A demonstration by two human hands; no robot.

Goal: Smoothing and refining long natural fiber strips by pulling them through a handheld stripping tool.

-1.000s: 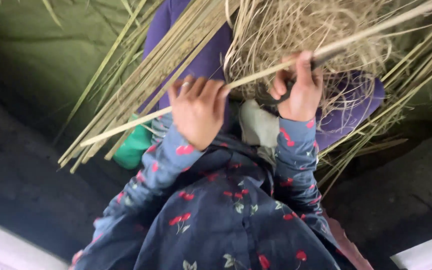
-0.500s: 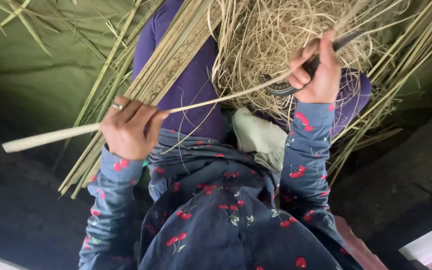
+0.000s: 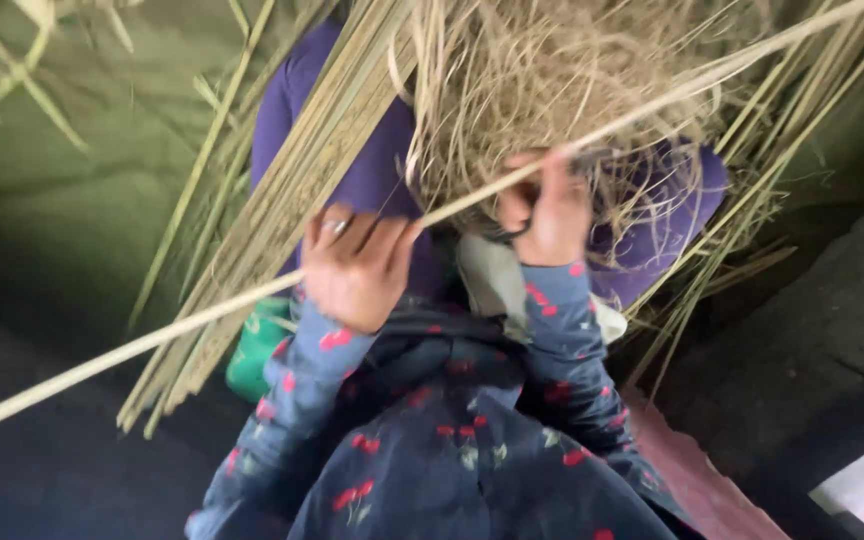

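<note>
Left hand (image 3: 357,265) back, stalk (image 3: 202,322) under fingers (image 3: 392,232)

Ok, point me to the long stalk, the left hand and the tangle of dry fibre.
long stalk (image 3: 192,322), head view, bare mid-length left of the hands.
left hand (image 3: 357,262), head view, back of the hand.
tangle of dry fibre (image 3: 542,75), head view, middle of the mass.
</note>
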